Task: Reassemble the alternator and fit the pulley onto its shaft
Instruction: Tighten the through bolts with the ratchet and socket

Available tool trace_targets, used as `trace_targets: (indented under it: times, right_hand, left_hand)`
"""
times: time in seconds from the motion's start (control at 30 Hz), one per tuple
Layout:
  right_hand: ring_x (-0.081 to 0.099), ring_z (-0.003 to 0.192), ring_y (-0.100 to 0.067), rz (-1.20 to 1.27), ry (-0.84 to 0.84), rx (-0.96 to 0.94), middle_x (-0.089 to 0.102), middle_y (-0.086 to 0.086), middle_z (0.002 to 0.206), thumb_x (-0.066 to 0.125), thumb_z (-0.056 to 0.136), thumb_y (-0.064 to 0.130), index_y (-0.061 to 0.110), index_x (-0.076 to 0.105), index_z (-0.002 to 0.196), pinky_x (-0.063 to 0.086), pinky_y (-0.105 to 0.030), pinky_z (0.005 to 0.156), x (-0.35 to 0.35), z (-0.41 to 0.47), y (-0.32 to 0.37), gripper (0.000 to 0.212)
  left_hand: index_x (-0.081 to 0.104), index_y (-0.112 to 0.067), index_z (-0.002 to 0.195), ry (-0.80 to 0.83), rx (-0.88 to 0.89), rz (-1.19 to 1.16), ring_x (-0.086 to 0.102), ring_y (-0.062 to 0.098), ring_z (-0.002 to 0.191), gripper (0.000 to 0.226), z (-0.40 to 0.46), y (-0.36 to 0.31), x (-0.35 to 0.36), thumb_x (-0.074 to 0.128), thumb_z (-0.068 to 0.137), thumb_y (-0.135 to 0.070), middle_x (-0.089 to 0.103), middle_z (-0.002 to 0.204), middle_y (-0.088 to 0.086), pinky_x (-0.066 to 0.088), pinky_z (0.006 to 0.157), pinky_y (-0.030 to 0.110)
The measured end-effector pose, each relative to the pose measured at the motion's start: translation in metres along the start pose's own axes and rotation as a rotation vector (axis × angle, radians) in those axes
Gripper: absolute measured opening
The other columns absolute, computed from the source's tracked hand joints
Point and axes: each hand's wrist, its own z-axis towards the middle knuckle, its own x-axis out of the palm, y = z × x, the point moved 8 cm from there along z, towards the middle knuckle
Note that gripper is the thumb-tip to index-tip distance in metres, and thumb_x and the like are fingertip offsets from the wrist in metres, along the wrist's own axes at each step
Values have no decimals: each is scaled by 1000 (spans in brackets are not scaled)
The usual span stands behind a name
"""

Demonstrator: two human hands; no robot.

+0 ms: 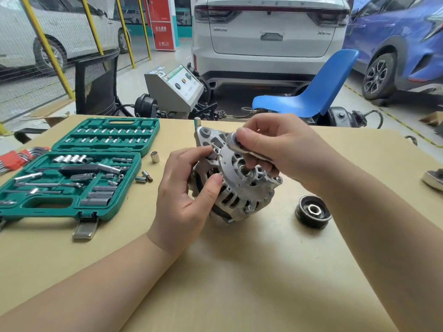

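A car repair workshop: parked cars (268, 37) behind the bench, an open socket set (72, 178), a dismantled alternator (237, 178)

Bare surface (239, 271) lies open in front of the alternator (237, 178). Left, the socket case (72, 168) and loose sockets (143, 177) crowd the way; right, the pulley (313, 211) sits near.

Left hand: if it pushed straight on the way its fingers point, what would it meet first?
The left hand already grips the alternator, so its fingers, pointing up and right, would press straight into the housing. Beyond that sits the ratchet in the right hand; depth unclear.
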Motion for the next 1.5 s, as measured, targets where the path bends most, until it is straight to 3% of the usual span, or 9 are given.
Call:
trace_targets:
  times: [0.13, 0.27, 0.4, 0.63, 0.87, 1.07, 1.23, 1.37, 1.5]
  right_hand:
    - [68, 56, -19, -160, -48, -88, 75, -3, 69, 75, 96, 37, 20, 76, 86, 48, -24, 50, 0, 0, 15, 20]
    - [73, 67, -20, -290, -65, -156, 76, 4, 72, 74, 96, 37, 23, 77, 89, 61, -46, 67, 2, 4, 16, 15]
    - [68, 65, -8, -320, -19, -216, 73, 13, 71, 72, 92, 41, 25, 78, 89, 59, -34, 66, 5, 12, 20, 18]
    - [70, 71, -21, -382, 187, -219, 75, 3, 75, 75, 94, 38, 28, 77, 90, 55, -35, 66, 9, 33, 27, 11]
    - [70, 76, -11, -629, 406, -218, 75, 12, 80, 72, 95, 43, 38, 74, 97, 59, -39, 76, 17, 50, 46, 6]
    - [66, 69, -5, -535, 401, -261, 73, 11, 77, 71, 95, 38, 24, 76, 97, 53, -21, 69, 19, 50, 48, 15]
    - [67, 72, -21, -337, 403, -237, 73, -12, 81, 71, 90, 37, 6, 76, 102, 56, -34, 71, 15, 48, 45, 34]
    - [65, 69, -6, -362, 411, -243, 74, 5, 76, 71, 88, 39, 11, 78, 99, 51, -20, 70, 21, 47, 43, 31]
    - [65, 69, -5, -359, 408, -220, 75, 8, 76, 71, 87, 38, 13, 78, 98, 50, -17, 70, 22, 46, 44, 28]
  left_hand:
    - [59, -27, 138, 10, 7, -8, 63, 26, 121, 41, 0, -4, 0, 66, 99, -30, 57, 127, -14, 51, 102, 32]
    - [59, -24, 139, 2, 17, 5, 62, 23, 122, 41, 1, -7, -1, 65, 98, -28, 57, 127, -13, 48, 102, 25]
    - [59, -25, 138, 3, 17, 21, 62, 21, 120, 41, 0, -8, -1, 65, 98, -29, 56, 126, -17, 48, 101, 24]
    - [61, -23, 136, 6, 2, -15, 63, 25, 120, 39, 2, -8, -2, 65, 98, -29, 60, 125, -6, 50, 99, 26]
    - [73, -16, 122, -97, -61, -74, 70, 28, 111, 21, 6, -5, -4, 67, 102, -20, 67, 114, -3, 60, 95, 52]
    - [80, -18, 111, -152, -65, -42, 71, 22, 97, 17, 16, -11, -10, 78, 96, -26, 72, 99, -3, 64, 79, 49]
    - [81, -18, 111, -165, -43, -27, 71, 21, 94, 19, 16, -11, -11, 78, 96, -28, 72, 96, -1, 65, 77, 48]
    - [82, -17, 112, -166, -33, -24, 71, 22, 92, 17, 16, -11, -11, 81, 96, -20, 72, 96, 0, 64, 76, 48]
    - [82, -13, 112, -165, -45, -45, 73, 25, 92, 18, 16, -9, -10, 82, 95, -18, 73, 96, 1, 65, 78, 49]
